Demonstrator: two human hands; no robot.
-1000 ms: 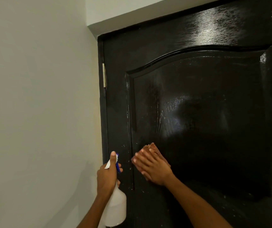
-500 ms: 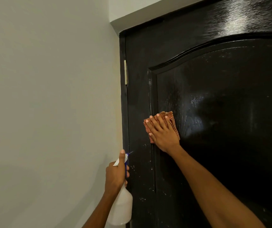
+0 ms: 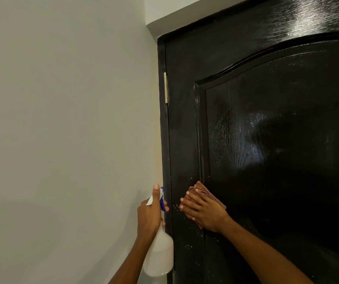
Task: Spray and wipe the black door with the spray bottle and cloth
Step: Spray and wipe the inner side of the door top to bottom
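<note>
A bare pale wall [image 3: 62, 119] fills the left side. Next to it the left hand [image 3: 149, 216] is wrapped around the neck of the spray bottle [image 3: 159, 253], thumb lying up along the blue and white trigger head, nozzle facing the door. The translucent bottle probably weighs little and may be slick if wet, so the neck just under the trigger looks the surest hold. A pale hinge [image 3: 166, 88] sits on the door's left edge. The right hand [image 3: 204, 212] presses the reddish cloth [image 3: 207, 193] against the black door [image 3: 267, 140] with straight fingers, over the raised moulding beside the panel. The cloth is soft and folded (it should follow the grooves), best held flat under the palm. White droplets speck the door below the hands.
</note>
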